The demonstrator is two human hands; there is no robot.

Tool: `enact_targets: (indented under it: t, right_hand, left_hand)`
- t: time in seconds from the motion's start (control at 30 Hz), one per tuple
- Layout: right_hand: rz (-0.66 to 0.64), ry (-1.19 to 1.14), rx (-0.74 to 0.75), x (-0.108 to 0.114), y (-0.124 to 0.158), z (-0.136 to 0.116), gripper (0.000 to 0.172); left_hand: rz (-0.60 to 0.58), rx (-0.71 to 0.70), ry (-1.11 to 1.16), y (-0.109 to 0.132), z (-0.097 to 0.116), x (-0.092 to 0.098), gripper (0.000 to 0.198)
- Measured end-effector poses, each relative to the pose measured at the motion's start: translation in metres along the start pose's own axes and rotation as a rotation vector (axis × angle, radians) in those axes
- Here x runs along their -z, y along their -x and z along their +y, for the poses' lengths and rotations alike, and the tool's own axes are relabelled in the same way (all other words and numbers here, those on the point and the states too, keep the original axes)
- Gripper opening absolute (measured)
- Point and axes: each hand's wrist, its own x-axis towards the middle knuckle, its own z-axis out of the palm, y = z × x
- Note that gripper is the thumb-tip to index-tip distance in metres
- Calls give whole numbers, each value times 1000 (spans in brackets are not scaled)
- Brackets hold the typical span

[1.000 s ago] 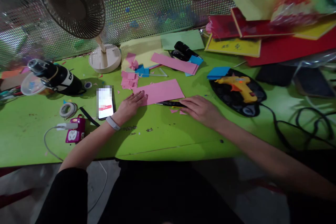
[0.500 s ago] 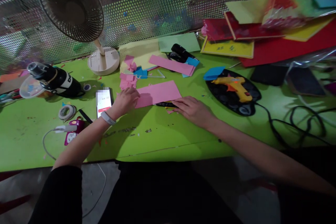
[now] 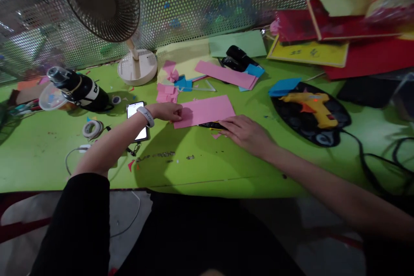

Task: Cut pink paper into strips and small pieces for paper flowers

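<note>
A pink paper sheet [image 3: 207, 110] lies flat on the green table [image 3: 200, 168]. My left hand [image 3: 166, 111], with a white band on the wrist, is closed in a pinch at the sheet's left edge. My right hand [image 3: 247, 131] rests palm down at the sheet's lower right corner. Its fingers are stretched out and touch the end of a dark tool [image 3: 210, 125], which lies along the sheet's near edge, partly under the paper. What kind of tool it is I cannot make out.
A phone [image 3: 137, 116] lies under my left wrist, with a tape roll [image 3: 92, 128] and black bottle [image 3: 80, 90] to its left. A fan [image 3: 137, 67] stands behind. A yellow glue gun [image 3: 310, 103] on a black mat, its cable [image 3: 371, 159], a stapler [image 3: 239, 58] and coloured paper stacks [image 3: 339, 47] lie to the right.
My left hand went from lying flat on the sheet's corner to a pinch at its left edge, forearm now over the phone. The right hand stayed by the tool. The camera shifted.
</note>
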Motion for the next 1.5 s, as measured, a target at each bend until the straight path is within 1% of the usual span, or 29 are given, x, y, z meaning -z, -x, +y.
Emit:
enact_targets:
  t: [0.13,0.23,0.33,0.53,0.73,0.9,1.13,1.27,1.37,1.5]
  right_hand:
    - [15,-22,14,0,5,2,34]
    - [22,-15,15,1,8,2,33]
    - [22,-10,5,0,5,-1,34]
    - [16,-58,18,0,4,-3,33]
    - [3,-78,9,-2,1,-4,34]
    - [-11,-109,21,-1,-3,-3,35]
    - [-27,-121,17,1,-9,-9,35]
    - [-9,-125,23,-1,-8,-11,34]
    - [-15,-113,21,-4,-12,-13,34]
    - [-28,-133,55,-5,-17,-13,35]
  left_hand:
    - [-1,-5,-1,1,3,0,31]
    - [-24,4,2,2,4,2,34]
    - [-43,2,14,1,3,3,32]
    - [-31,-23,10,-4,-1,2,26]
    - [-71,-31,83,-7,-6,2,30]
    - [-86,-17,77,-9,-8,2,35]
    - [-65,-44,66,-9,-8,2,24]
    - [-64,-46,74,-8,-7,2,24]
    - [-72,-40,104,-8,-7,3,23]
    - [-65,-43,119,-8,-7,3,22]
